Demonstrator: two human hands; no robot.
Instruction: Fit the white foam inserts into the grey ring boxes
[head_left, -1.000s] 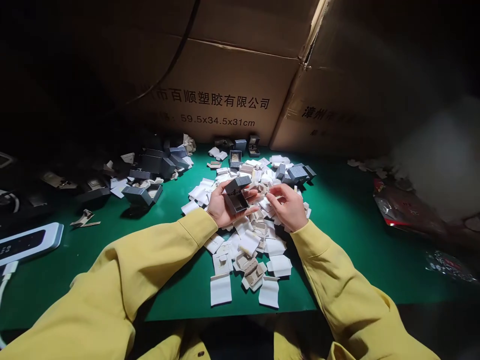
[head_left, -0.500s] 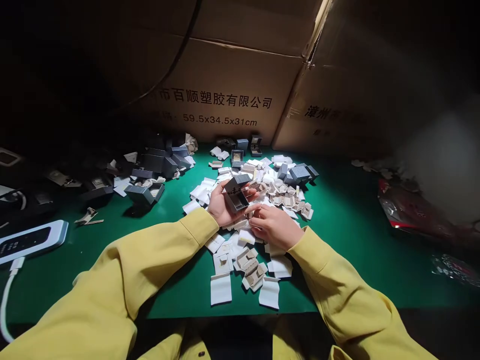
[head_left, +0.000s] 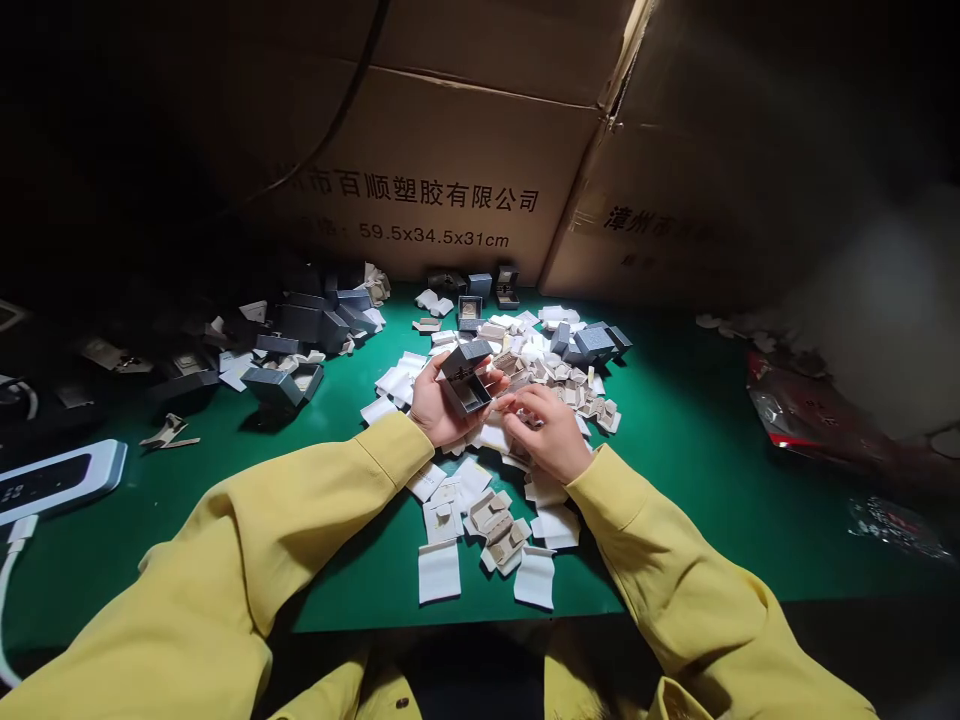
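While the open grey box (head_left: 465,378) is gripped in the left hand (head_left: 439,405) above the bench (head_left: 675,480) centre, the right hand (head_left: 547,435) fingers' hold among the inserts (head_left: 559,385) cannot be told; the box could be knocked loose by them.

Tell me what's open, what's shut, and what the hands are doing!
held box: open, lid tipped up.
left hand: closed around the held box.
right hand: fingers curled beside it; grip unclear.
back box: open.
right boxes: shut.
left box: open.
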